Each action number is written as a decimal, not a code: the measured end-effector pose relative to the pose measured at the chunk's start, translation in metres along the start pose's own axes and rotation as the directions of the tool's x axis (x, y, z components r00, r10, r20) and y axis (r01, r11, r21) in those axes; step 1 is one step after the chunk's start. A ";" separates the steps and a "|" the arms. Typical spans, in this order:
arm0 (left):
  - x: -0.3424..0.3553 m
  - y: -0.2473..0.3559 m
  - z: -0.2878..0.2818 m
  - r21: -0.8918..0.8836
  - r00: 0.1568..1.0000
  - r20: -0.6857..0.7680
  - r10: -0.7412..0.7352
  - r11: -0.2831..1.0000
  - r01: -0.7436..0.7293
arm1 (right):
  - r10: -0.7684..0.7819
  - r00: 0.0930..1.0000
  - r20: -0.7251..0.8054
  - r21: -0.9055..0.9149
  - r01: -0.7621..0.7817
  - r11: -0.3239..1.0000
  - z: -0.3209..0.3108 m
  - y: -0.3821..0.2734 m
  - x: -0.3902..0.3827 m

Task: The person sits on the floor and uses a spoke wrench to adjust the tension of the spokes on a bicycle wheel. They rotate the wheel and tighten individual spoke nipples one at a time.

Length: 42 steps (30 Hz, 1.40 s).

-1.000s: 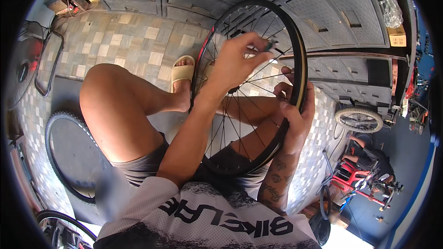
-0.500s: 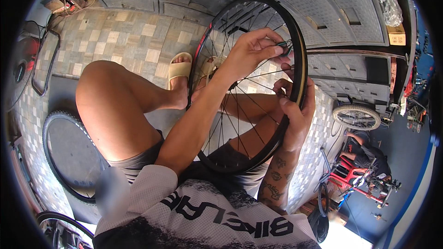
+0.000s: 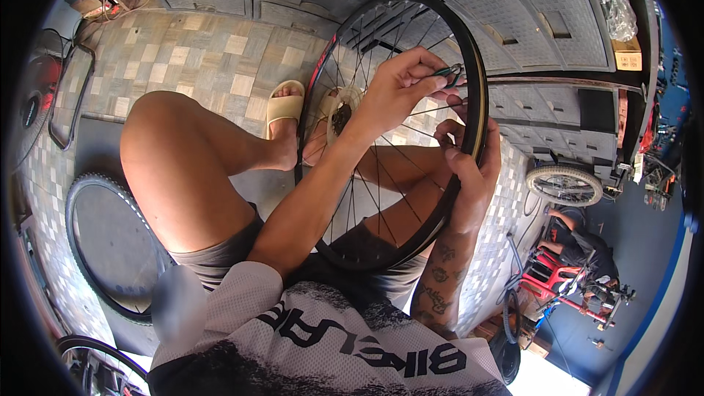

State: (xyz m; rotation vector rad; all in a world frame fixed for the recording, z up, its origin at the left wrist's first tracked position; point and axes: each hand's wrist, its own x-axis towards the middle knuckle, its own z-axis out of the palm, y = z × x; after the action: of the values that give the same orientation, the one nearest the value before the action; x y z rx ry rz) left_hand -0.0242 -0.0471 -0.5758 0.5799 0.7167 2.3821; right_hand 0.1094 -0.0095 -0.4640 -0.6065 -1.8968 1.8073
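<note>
A bicycle wheel point(image 3: 475, 66) with a black rim, thin dark spokes and a tan strip along the rim stands tilted between my legs. Its hub carries a disc rotor and dark sprockets point(image 3: 339, 119), partly behind my left forearm. My left hand point(image 3: 407, 88) reaches through to the rim's inner side, its fingers pinched on a small dark green spoke wrench point(image 3: 449, 75) at the spoke ends. Lower on the same side, my right hand point(image 3: 473, 169) wraps round the rim, thumb and fingertips on its inner side near a spoke.
Grey drawer cabinets point(image 3: 543, 7) line the far side. A tyre point(image 3: 77, 238) lies on the floor at left, near a fan point(image 3: 37, 106). Another wheel point(image 3: 565, 185) is at right, beyond which a person point(image 3: 590, 253) works by a red chair point(image 3: 546, 275).
My left hand has shifted slightly and the spoke wrench has turned, showing more of itself. The wheel has tilted a little, revealing the hub's rotor and sprockets. My right hand keeps its grip.
</note>
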 end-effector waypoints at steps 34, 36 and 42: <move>0.019 0.020 -0.022 0.042 0.918 0.177 -0.356 0.934 0.354 | 0.009 0.999 -0.049 -0.041 -0.011 0.999 -0.001 0.000 0.000; 0.024 0.020 -0.024 -0.053 0.905 0.282 -0.318 0.937 0.346 | 0.006 1.000 -0.026 -0.037 -0.007 0.999 -0.003 0.000 0.000; 0.010 0.005 0.012 0.889 0.872 0.138 0.469 0.329 -0.317 | 0.013 1.000 -0.023 -0.016 -0.013 1.000 -0.004 0.000 -0.001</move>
State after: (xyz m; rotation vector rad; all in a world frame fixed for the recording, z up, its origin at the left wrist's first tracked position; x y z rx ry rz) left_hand -0.0276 -0.0400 -0.5612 1.1180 2.2268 2.2718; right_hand 0.1121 -0.0069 -0.4638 -0.6439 -1.8982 1.7870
